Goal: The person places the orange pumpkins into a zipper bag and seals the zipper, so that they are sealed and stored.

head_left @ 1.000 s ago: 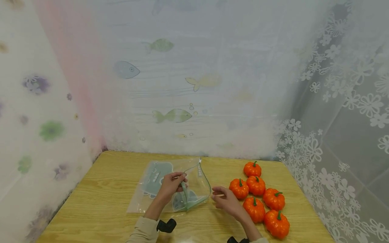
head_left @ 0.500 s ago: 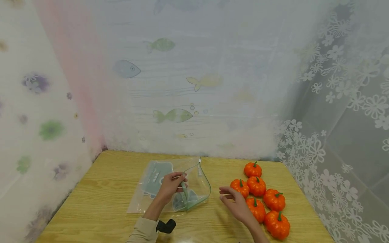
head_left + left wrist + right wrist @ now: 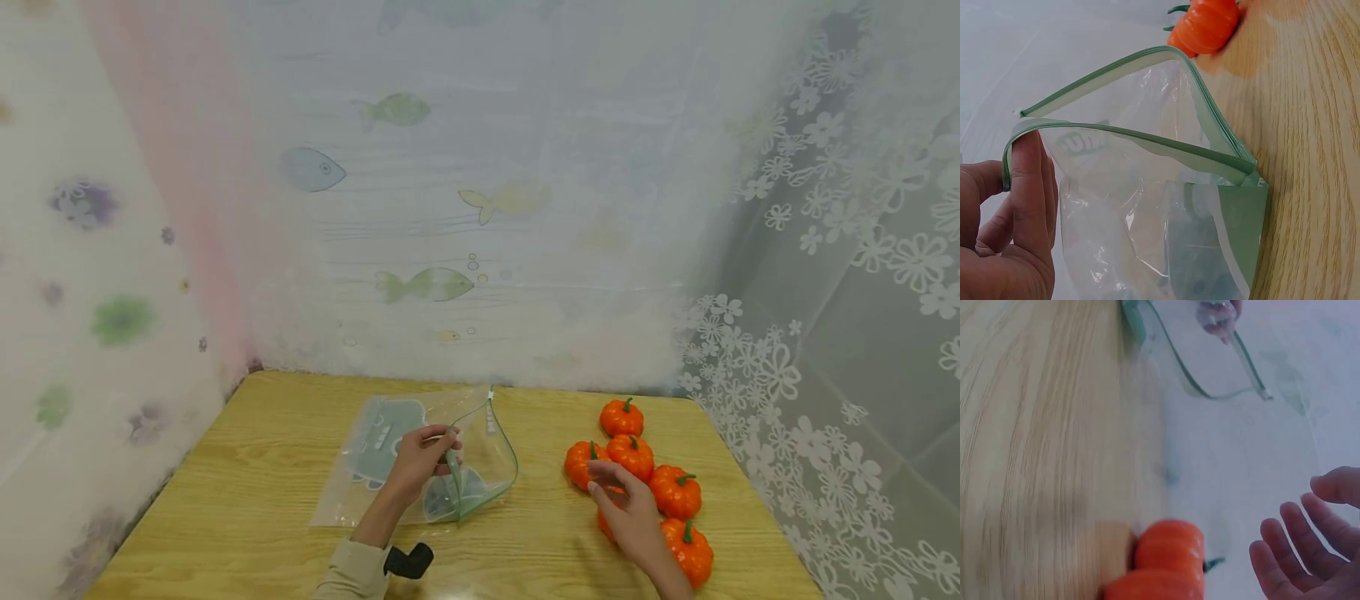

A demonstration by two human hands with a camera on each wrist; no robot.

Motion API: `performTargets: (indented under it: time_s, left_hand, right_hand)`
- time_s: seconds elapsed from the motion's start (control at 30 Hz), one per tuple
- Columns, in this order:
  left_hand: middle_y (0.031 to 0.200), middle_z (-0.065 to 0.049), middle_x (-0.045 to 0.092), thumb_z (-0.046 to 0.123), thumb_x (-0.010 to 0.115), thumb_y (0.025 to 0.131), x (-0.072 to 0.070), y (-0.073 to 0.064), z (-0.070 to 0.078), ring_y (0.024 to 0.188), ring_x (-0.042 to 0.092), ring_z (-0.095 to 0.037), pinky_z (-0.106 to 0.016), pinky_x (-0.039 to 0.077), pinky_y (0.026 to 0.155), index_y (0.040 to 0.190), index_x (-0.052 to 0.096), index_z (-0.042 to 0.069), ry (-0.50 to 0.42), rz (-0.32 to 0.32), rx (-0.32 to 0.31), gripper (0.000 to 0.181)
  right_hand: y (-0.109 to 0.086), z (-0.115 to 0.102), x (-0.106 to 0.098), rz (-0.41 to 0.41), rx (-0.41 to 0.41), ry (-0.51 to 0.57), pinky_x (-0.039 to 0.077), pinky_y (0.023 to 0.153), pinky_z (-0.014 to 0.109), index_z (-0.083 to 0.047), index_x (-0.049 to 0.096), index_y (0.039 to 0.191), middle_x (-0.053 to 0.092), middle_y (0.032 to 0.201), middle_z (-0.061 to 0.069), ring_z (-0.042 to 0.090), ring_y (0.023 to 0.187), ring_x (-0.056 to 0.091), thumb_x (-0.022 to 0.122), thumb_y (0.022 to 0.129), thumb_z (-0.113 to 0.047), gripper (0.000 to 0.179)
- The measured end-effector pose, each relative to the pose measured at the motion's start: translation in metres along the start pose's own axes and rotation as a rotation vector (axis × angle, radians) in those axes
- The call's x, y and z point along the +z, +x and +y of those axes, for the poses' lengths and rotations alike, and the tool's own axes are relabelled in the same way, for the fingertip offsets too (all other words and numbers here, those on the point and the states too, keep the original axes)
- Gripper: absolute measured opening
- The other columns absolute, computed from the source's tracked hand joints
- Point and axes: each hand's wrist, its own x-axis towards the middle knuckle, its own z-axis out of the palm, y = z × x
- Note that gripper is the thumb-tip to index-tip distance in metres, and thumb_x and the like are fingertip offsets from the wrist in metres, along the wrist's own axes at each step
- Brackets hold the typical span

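Note:
My left hand [image 3: 420,458] pinches the green-edged mouth of a clear zip bag [image 3: 480,483] between thumb and fingers. In the left wrist view the bag's mouth [image 3: 1147,137] gapes wide, its far edge standing away from the pinched one. A grey-blue printed figure shows on the bag's side. Above several small orange pumpkins [image 3: 630,458] hovers my right hand [image 3: 630,512], fingers loosely bent, holding nothing. It partly hides the nearer left pumpkin [image 3: 606,523] in the head view. The right wrist view shows its fingers [image 3: 1297,537] spread apart, beside two pumpkins [image 3: 1169,550].
The pumpkins stand in a loose cluster on the right of the wooden table [image 3: 247,483]. Behind the table hangs a pale curtain [image 3: 600,292] with fish prints. A flower-patterned sheet [image 3: 862,400] closes the right side.
My right hand has moved right, away from the bag's mouth to over the pumpkins. My left hand keeps its pinch on the bag, almost unmoved.

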Motion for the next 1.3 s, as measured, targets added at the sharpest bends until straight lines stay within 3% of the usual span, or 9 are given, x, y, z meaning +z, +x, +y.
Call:
performTargets:
  time_s: [0.33, 0.53, 0.7, 0.8, 0.87, 0.97, 1.1, 1.17, 1.3]
  left_hand:
    - [0.091, -0.008, 0.071, 0.015, 0.061, 0.104, -0.001, -0.002, 0.001, 0.07, 0.071, -0.012, -0.024, 0.059, 0.063, 0.128, 0.059, -0.012, -0.009, -0.001, -0.004, 0.036]
    - [0.092, -0.008, 0.071, 0.015, 0.06, 0.104, 0.0, -0.002, 0.001, 0.07, 0.071, -0.013, -0.025, 0.06, 0.063, 0.128, 0.059, -0.011, -0.012, -0.001, -0.003, 0.035]
    - [0.092, -0.009, 0.071, 0.014, 0.06, 0.104, 0.0, -0.003, 0.0, 0.07, 0.071, -0.013, -0.025, 0.06, 0.064, 0.127, 0.058, -0.012, -0.03, 0.002, 0.001, 0.034]
    - [0.091, -0.008, 0.071, 0.013, 0.06, 0.104, -0.001, -0.004, 0.0, 0.07, 0.071, -0.013, -0.025, 0.06, 0.064, 0.127, 0.059, -0.011, -0.033, 0.009, -0.001, 0.033]
    - [0.091, -0.008, 0.071, 0.013, 0.06, 0.104, 0.0, -0.004, 0.0, 0.07, 0.071, -0.013, -0.025, 0.06, 0.064, 0.126, 0.059, -0.011, -0.03, 0.012, 0.0, 0.033]
    - [0.091, -0.008, 0.071, 0.013, 0.06, 0.104, 0.0, -0.005, -0.001, 0.071, 0.071, -0.013, -0.025, 0.06, 0.064, 0.126, 0.06, -0.01, -0.027, 0.019, -0.001, 0.032]
    - [0.093, -0.009, 0.071, 0.013, 0.06, 0.104, -0.001, -0.005, -0.001, 0.071, 0.071, -0.014, -0.025, 0.06, 0.065, 0.126, 0.06, -0.01, -0.024, 0.033, -0.004, 0.031]
    - [0.094, -0.01, 0.071, 0.013, 0.061, 0.104, -0.001, -0.005, -0.001, 0.07, 0.071, -0.014, -0.026, 0.061, 0.066, 0.125, 0.06, -0.01, -0.025, 0.037, -0.006, 0.031]
    - [0.091, -0.008, 0.071, 0.013, 0.061, 0.103, -0.001, -0.004, -0.002, 0.07, 0.071, -0.013, -0.026, 0.061, 0.065, 0.124, 0.06, -0.01, -0.034, 0.034, -0.014, 0.031]
  right_hand:
    - [-0.015, 0.025, -0.044, 0.122, -0.122, -0.141, 0.054, 0.087, 0.015, -0.001, 0.07, 0.118, 0.072, 0.113, 0.015, 0.002, 0.102, 0.067, 0.073, 0.093, -0.001, 0.026]
    - [-0.025, 0.035, -0.061, 0.178, -0.074, -0.265, 0.047, 0.087, 0.009, -0.006, 0.073, 0.116, 0.074, 0.112, 0.013, -0.012, 0.101, 0.058, 0.077, 0.092, -0.007, 0.024]
    - [-0.032, 0.042, -0.069, 0.23, -0.002, -0.288, 0.041, 0.089, 0.005, -0.007, 0.073, 0.116, 0.073, 0.112, 0.007, -0.02, 0.101, 0.052, 0.08, 0.089, -0.012, 0.028]
    - [-0.034, 0.044, -0.074, 0.23, 0.059, -0.286, 0.046, 0.098, 0.018, -0.007, 0.073, 0.118, 0.071, 0.113, 0.007, -0.02, 0.1, 0.05, 0.083, 0.087, -0.014, 0.033]
    - [-0.035, 0.045, -0.08, 0.203, 0.109, -0.299, 0.048, 0.101, 0.033, -0.007, 0.071, 0.122, 0.069, 0.118, 0.01, -0.018, 0.102, 0.047, 0.084, 0.086, -0.017, 0.04]
    - [-0.033, 0.049, -0.09, 0.087, 0.176, -0.329, 0.045, 0.1, 0.059, -0.003, 0.064, 0.13, 0.062, 0.129, 0.02, 0.008, 0.119, 0.054, 0.086, 0.084, -0.022, 0.055]
    - [-0.028, 0.052, -0.104, -0.154, 0.239, -0.427, 0.042, 0.101, 0.068, 0.0, 0.054, 0.141, 0.049, 0.142, 0.032, 0.054, 0.132, 0.044, 0.088, 0.081, -0.031, 0.076]
    - [-0.027, 0.053, -0.109, -0.251, 0.244, -0.464, 0.042, 0.101, 0.069, 0.001, 0.05, 0.145, 0.044, 0.145, 0.035, 0.058, 0.133, 0.041, 0.087, 0.081, -0.034, 0.082]
    - [-0.028, 0.057, -0.12, -0.339, 0.282, -0.453, 0.044, 0.099, 0.069, -0.001, 0.041, 0.152, 0.037, 0.149, 0.038, 0.061, 0.134, 0.037, 0.085, 0.084, -0.037, 0.088]
